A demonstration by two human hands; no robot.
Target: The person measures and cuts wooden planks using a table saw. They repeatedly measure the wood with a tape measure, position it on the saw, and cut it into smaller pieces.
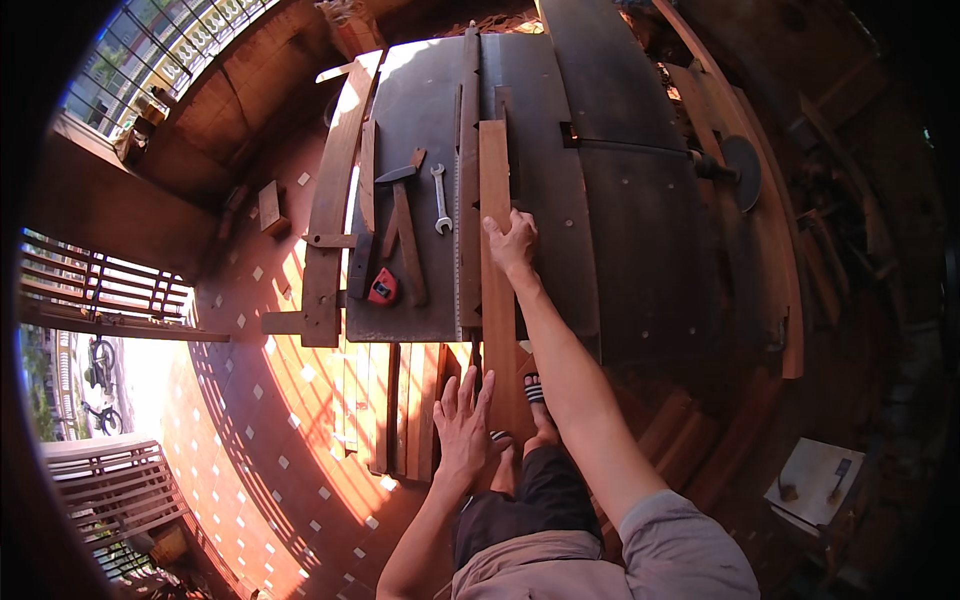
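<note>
Bearing a board (pixel 495 175), the dark worktable (pixel 640 225) adjoins sunlit tiles (pixel 228 405).

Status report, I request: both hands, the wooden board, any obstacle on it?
Right hand on wooden board. Left hand open near it, contact unclear. Board overhangs near edge of table. Hammer, wrench lie left, off the board.

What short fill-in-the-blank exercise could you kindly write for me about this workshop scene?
1. Over the dark table, the person's ____ hand is on the wooden board.
2. In the picture, the hammer lies to the ____ of the wrench.
3. The tape measure is black and ____.
4. The left hand is ____ (open or clenched).

Missing words: right; left; red; open.
</note>
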